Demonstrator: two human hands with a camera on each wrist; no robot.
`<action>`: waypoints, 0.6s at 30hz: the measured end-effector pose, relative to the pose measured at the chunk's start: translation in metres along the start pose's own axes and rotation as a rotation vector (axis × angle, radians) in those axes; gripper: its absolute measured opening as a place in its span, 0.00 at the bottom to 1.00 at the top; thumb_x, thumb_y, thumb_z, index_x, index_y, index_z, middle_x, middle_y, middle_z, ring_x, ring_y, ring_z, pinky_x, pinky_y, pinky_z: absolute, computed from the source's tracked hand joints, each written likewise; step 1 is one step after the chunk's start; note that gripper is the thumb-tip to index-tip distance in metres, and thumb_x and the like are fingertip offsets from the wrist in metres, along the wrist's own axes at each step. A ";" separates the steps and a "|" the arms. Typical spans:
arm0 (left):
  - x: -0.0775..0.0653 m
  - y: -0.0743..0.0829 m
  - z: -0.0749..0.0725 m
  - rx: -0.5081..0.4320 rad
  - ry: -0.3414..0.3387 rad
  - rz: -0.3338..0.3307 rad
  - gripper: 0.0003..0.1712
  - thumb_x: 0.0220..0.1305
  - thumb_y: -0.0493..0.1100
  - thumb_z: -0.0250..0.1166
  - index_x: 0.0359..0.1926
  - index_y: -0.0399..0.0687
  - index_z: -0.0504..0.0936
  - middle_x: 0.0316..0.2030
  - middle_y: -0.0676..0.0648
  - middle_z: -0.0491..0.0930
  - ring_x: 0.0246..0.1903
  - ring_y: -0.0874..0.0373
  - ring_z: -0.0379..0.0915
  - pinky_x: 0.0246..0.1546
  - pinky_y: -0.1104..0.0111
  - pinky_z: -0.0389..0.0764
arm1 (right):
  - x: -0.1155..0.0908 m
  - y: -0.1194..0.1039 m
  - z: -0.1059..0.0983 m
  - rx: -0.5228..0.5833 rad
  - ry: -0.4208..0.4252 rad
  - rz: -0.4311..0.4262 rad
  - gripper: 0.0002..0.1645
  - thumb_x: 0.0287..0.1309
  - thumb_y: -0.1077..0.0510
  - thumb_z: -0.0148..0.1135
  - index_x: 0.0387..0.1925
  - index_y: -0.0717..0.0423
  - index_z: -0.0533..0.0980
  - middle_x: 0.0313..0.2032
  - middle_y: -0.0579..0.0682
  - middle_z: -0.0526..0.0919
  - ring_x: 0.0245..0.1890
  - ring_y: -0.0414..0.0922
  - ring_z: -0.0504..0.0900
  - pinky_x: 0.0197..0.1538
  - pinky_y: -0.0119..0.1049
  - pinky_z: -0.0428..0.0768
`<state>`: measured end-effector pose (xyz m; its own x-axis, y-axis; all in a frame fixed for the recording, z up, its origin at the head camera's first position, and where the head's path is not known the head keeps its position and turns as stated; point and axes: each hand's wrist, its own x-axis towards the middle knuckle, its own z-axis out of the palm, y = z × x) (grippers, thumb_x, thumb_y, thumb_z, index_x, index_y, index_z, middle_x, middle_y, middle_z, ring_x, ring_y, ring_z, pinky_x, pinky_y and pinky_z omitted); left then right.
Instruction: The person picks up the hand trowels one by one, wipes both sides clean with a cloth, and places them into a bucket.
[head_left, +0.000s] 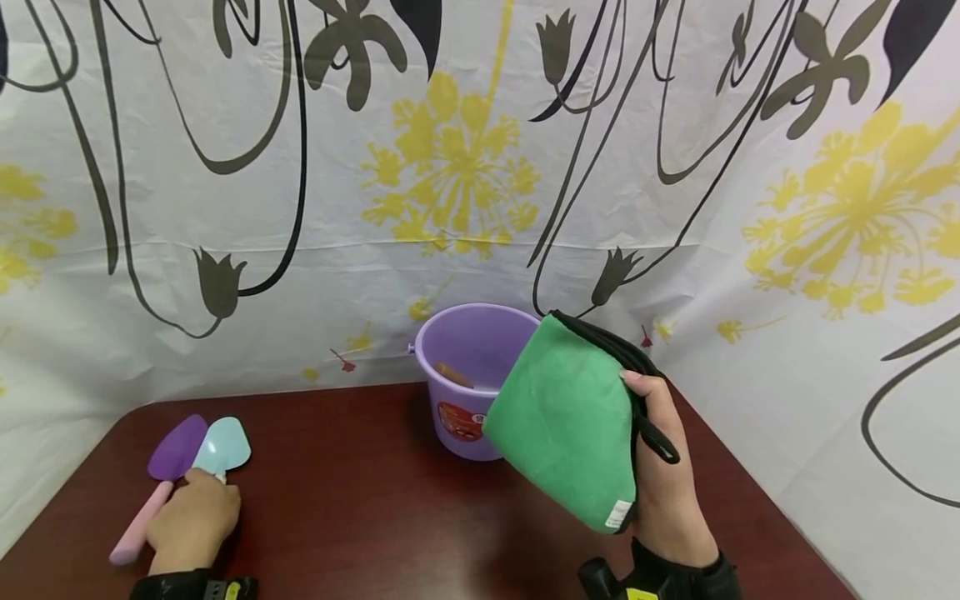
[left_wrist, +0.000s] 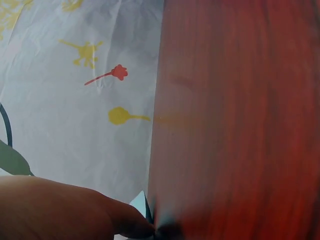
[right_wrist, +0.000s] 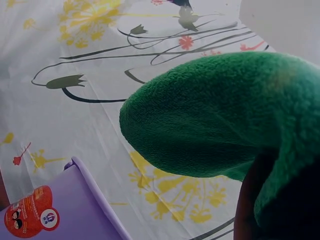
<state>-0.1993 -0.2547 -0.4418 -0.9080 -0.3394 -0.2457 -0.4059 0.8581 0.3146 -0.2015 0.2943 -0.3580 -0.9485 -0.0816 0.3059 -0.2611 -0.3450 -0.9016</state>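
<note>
On the left of the table in the head view, my left hand grips the small light blue shovel near its neck, hiding most of the handle. A purple shovel with a pink handle lies beside it, partly behind the blue one. In the left wrist view only a pale blue corner shows by the fingers. My right hand holds up a folded green towel with black edging and a black loop, above the table. Its fuzzy surface fills much of the right wrist view.
A purple bucket with a red sticker stands near the table's back edge, partly behind the towel. Inside it is a brown item, mostly hidden. A flower-patterned sheet hangs behind the dark red table and at its sides.
</note>
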 end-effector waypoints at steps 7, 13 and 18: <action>0.001 0.000 -0.001 0.059 -0.054 0.024 0.34 0.74 0.52 0.50 0.52 0.16 0.68 0.46 0.21 0.77 0.45 0.27 0.77 0.39 0.41 0.78 | -0.041 -0.053 0.096 -0.172 0.231 0.067 0.22 0.75 0.53 0.53 0.67 0.44 0.68 0.58 0.41 0.78 0.52 0.40 0.81 0.57 0.34 0.79; -0.002 0.000 -0.003 0.075 -0.077 0.067 0.29 0.75 0.50 0.48 0.49 0.22 0.76 0.46 0.23 0.79 0.42 0.30 0.79 0.36 0.42 0.78 | -0.043 -0.057 0.107 -0.099 0.118 0.039 0.26 0.77 0.54 0.49 0.72 0.53 0.62 0.62 0.46 0.74 0.56 0.40 0.78 0.59 0.35 0.79; -0.004 0.001 -0.007 -0.005 -0.061 0.106 0.31 0.77 0.48 0.42 0.48 0.14 0.66 0.45 0.19 0.76 0.45 0.25 0.77 0.41 0.40 0.78 | -0.042 -0.053 0.104 -0.031 0.033 0.006 0.28 0.79 0.53 0.46 0.74 0.52 0.58 0.68 0.47 0.67 0.62 0.40 0.73 0.64 0.33 0.75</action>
<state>-0.1970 -0.2557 -0.4342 -0.9377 -0.2228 -0.2665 -0.3088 0.8860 0.3459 -0.1291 0.2184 -0.2915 -0.9555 -0.0522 0.2904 -0.2601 -0.3155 -0.9126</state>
